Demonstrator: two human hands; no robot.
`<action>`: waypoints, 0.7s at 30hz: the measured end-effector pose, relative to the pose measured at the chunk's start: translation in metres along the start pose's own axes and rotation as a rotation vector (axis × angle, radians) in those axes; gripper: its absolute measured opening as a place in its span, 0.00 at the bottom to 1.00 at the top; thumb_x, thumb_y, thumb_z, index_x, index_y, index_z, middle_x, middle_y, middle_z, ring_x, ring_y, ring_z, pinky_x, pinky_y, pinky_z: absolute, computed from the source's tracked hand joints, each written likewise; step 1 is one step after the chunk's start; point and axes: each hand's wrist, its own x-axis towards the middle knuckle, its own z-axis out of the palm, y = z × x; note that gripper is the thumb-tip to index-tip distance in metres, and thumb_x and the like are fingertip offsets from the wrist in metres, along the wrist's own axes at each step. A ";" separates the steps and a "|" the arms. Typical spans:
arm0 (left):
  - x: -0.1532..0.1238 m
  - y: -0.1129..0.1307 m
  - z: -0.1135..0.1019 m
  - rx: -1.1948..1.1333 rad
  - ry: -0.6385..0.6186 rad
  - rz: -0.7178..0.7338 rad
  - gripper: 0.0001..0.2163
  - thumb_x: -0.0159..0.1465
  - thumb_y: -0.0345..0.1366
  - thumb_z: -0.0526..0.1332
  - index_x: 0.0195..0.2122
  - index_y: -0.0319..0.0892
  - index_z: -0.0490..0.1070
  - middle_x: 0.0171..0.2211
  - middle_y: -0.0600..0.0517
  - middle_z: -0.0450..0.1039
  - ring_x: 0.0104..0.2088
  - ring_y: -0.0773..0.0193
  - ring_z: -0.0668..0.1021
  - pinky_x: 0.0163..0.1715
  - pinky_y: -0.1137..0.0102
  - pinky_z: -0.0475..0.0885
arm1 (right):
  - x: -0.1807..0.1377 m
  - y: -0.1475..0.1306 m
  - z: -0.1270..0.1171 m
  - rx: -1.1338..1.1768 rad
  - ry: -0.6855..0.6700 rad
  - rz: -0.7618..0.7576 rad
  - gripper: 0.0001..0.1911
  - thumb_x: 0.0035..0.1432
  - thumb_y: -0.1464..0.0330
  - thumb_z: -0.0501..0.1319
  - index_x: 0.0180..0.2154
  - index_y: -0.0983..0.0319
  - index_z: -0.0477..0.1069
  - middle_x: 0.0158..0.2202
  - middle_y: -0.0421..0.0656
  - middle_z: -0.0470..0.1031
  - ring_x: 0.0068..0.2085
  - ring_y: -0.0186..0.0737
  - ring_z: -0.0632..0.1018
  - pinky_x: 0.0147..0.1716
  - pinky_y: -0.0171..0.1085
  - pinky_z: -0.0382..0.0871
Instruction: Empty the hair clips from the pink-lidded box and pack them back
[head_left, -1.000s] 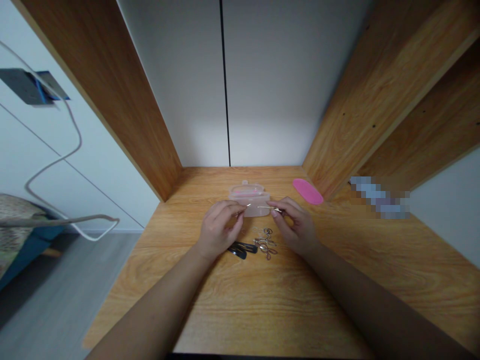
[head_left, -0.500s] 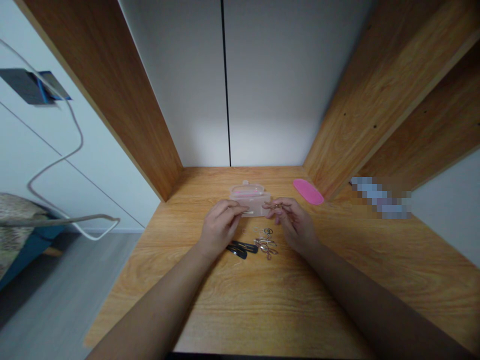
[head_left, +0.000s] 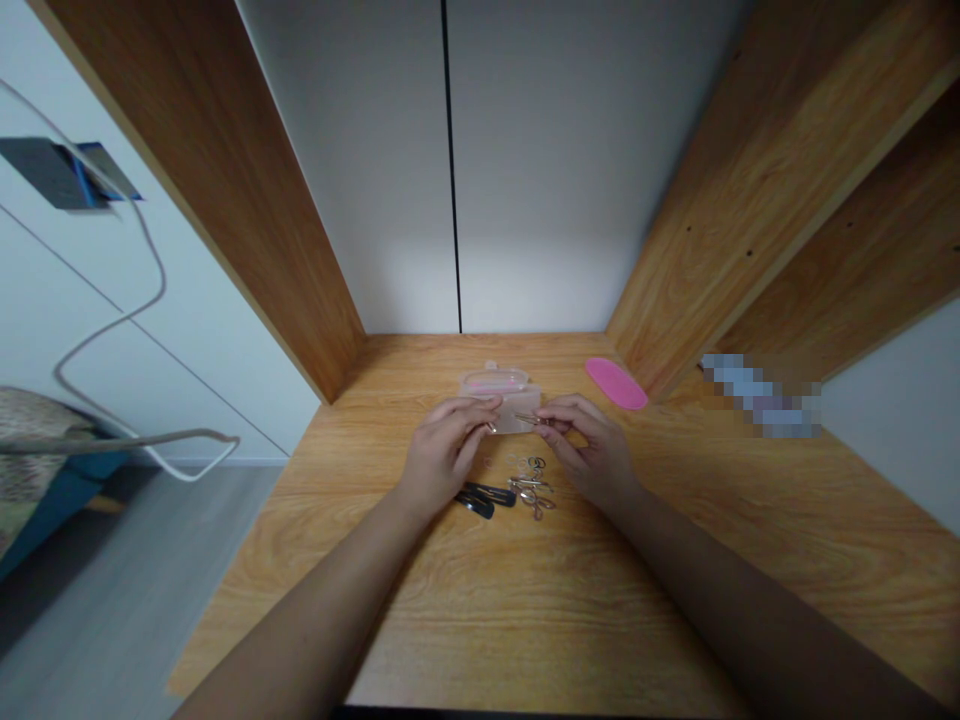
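Both my hands are raised a little over the wooden desk (head_left: 570,600), fingertips close together. My left hand (head_left: 442,450) and my right hand (head_left: 589,445) pinch the two ends of a thin gold hair clip (head_left: 517,418). Just behind them sits a small clear pink plastic box (head_left: 500,392), open. Between my wrists on the desk lie two black hair clips (head_left: 486,496) and a small heap of gold and silver hair clips (head_left: 531,480).
A pink oval lid (head_left: 616,383) lies at the back right of the desk by the wooden side panel (head_left: 720,200). Another wooden panel (head_left: 247,200) bounds the left. A white wall is behind. A cable (head_left: 112,330) hangs off to the left.
My hands held the gold clip stretched between them, drew in towards the box, and now hold it closer together in front of the box.
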 end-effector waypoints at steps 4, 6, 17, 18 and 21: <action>-0.002 0.002 0.004 -0.112 0.002 -0.112 0.07 0.66 0.28 0.63 0.45 0.42 0.76 0.50 0.44 0.80 0.50 0.61 0.81 0.52 0.64 0.77 | -0.001 -0.003 0.000 -0.001 -0.037 -0.024 0.09 0.64 0.71 0.63 0.46 0.56 0.75 0.38 0.43 0.78 0.33 0.35 0.76 0.31 0.36 0.74; -0.002 0.002 0.005 -0.123 -0.004 -0.081 0.06 0.65 0.28 0.65 0.43 0.42 0.78 0.48 0.45 0.80 0.49 0.61 0.81 0.51 0.64 0.78 | -0.001 -0.004 0.001 0.005 -0.051 -0.043 0.09 0.63 0.71 0.64 0.45 0.56 0.75 0.38 0.43 0.78 0.31 0.35 0.76 0.30 0.36 0.73; -0.002 0.008 0.004 -0.087 -0.084 -0.074 0.07 0.63 0.35 0.69 0.42 0.42 0.79 0.40 0.47 0.83 0.40 0.62 0.84 0.43 0.68 0.80 | -0.004 0.000 0.002 0.014 -0.159 -0.044 0.08 0.61 0.69 0.67 0.44 0.56 0.77 0.40 0.44 0.78 0.35 0.37 0.78 0.34 0.37 0.75; -0.002 0.008 0.004 -0.082 -0.091 -0.083 0.08 0.62 0.36 0.69 0.42 0.42 0.79 0.40 0.47 0.83 0.40 0.63 0.84 0.42 0.68 0.80 | -0.004 0.000 0.003 0.021 -0.169 -0.037 0.08 0.61 0.69 0.66 0.44 0.56 0.77 0.40 0.44 0.78 0.35 0.37 0.78 0.33 0.37 0.75; -0.002 0.008 0.004 -0.075 -0.100 -0.109 0.09 0.63 0.36 0.69 0.43 0.42 0.78 0.39 0.48 0.83 0.38 0.63 0.84 0.41 0.69 0.79 | -0.005 0.001 0.004 0.049 -0.197 -0.019 0.08 0.62 0.69 0.66 0.44 0.56 0.77 0.39 0.43 0.77 0.32 0.35 0.77 0.30 0.35 0.74</action>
